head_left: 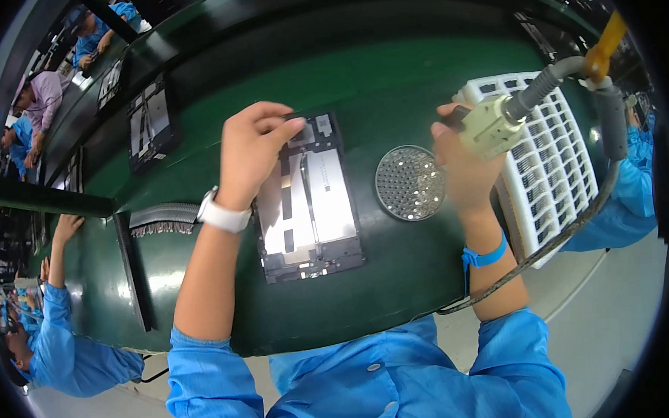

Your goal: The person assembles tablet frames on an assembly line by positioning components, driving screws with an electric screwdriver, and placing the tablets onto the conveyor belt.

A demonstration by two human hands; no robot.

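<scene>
An opened tablet body (pixel 326 202), black-framed with a silver inner plate, lies flat on the green bench top. My left hand (pixel 252 149), wearing a white wristband, is at its upper left corner. Its fingers are curled toward the thumb; anything between them is too small to make out. Slightly blurred, my right hand (pixel 472 171) is closed round the pale green body of what looks like an electric screwdriver (pixel 493 129), whose tip is hidden. Between the tablet body and my right hand sits a round metal dish (pixel 409 184) with many small holes or pits.
A white gridded tray (pixel 547 160) holding small dark parts stands at the right. The tool's grey cable (pixel 578 230) loops past my right forearm. At left lie a grey ribbed strip (pixel 165 216) and a dark rail (pixel 132 272). Another tablet body (pixel 151 122) lies further back; co-workers sit around.
</scene>
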